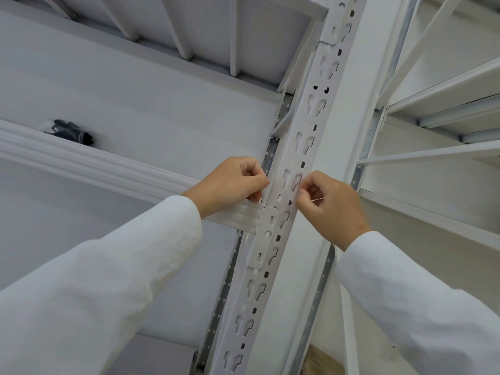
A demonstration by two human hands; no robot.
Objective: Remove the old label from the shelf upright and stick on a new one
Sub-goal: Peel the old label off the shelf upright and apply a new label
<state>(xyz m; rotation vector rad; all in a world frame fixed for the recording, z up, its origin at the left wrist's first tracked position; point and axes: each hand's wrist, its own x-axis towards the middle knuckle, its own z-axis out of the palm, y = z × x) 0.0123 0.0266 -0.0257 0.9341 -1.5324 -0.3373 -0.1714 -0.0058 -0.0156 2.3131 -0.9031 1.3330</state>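
The white shelf upright (305,125) with keyhole slots runs slantwise through the middle of the head view. A pale, almost see-through label (286,196) lies across its face just above the beam bracket (266,231). My left hand (232,182) is at the upright's left edge with its fingers curled, its fingertips pinching the label's left end. My right hand (330,204) is at the right edge, thumb and forefinger pinching the label's right end. How much of the label sticks to the metal I cannot tell.
A ribbed white beam (108,169) runs from the left into the bracket. A dark bundle (71,131) lies on the shelf behind it. More white shelving (438,104) stands to the right. A patch of wood (322,361) shows at the bottom.
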